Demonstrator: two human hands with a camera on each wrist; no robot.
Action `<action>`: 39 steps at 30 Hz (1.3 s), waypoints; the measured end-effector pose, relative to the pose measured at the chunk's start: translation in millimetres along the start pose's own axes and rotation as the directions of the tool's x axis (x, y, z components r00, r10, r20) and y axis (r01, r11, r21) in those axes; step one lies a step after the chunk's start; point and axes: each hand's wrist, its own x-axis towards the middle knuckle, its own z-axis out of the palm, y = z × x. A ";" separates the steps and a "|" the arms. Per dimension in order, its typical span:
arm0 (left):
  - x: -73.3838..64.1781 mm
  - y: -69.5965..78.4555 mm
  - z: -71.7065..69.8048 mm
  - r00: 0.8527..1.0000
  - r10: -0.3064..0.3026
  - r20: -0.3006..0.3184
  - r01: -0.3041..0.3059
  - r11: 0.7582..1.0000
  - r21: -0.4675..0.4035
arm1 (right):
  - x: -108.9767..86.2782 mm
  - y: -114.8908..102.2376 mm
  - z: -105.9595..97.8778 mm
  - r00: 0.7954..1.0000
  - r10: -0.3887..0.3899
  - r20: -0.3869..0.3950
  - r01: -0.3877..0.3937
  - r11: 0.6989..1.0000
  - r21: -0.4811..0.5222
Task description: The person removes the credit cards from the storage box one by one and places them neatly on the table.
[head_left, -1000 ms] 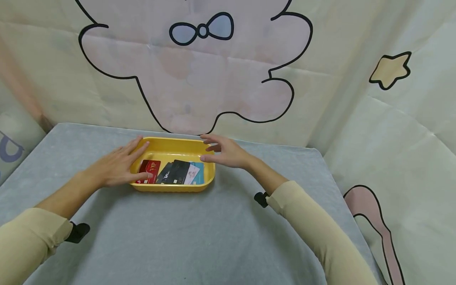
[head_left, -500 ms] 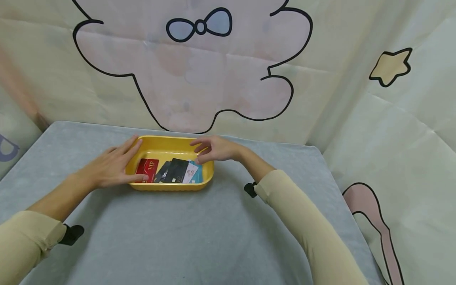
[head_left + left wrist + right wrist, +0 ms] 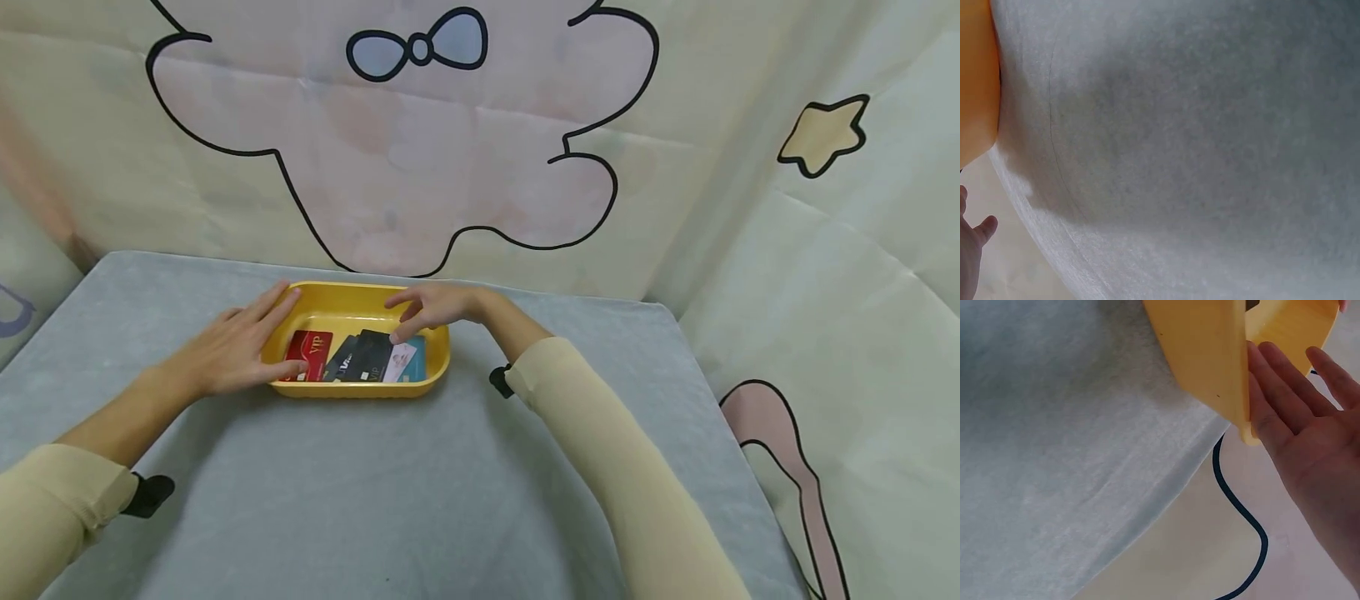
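Observation:
A yellow tray (image 3: 352, 389) sits near the table's back edge, holding several cards. At its left lies a red VIP card (image 3: 313, 348); mid-tray are overlapping dark cards, one a black card (image 3: 371, 354). A white card (image 3: 400, 363) and a blue card (image 3: 416, 367) lie on the right. My left hand (image 3: 236, 346) rests at the tray's left rim, fingers spread and thumb over the front corner. My right hand (image 3: 442, 307) reaches over the right rim, thumb near the black card's upper right corner, holding nothing visible. In the right wrist view, its fingers (image 3: 1285, 381) look fairly straight.
A grey-blue cloth (image 3: 390, 492) covers the table. Behind it hangs a pale curtain (image 3: 510, 192) with cartoon outlines, which continues down the right side. Black straps (image 3: 150, 495) show at both wrists.
My right hand has moved left and farther in over the tray, its thumb reaching from the right rim to the black card. My left hand stays at the tray's left side.

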 end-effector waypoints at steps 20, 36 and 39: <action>-3.3 -0.2 0.1 1.000 0.024 -0.011 -0.024 0.998 0.050 | 22.6 -20.8 1.3 0.994 0.045 0.102 -0.053 0.995 0.085; -0.5 0.7 -2.2 1.000 -0.002 0.016 0.001 0.999 0.036 | 37.1 -24.6 8.8 0.983 0.144 0.110 -0.152 0.986 0.063; -0.7 0.3 -1.6 1.000 0.006 0.012 -0.006 0.999 0.037 | 38.1 -25.1 9.7 0.982 0.155 0.106 -0.162 0.985 0.056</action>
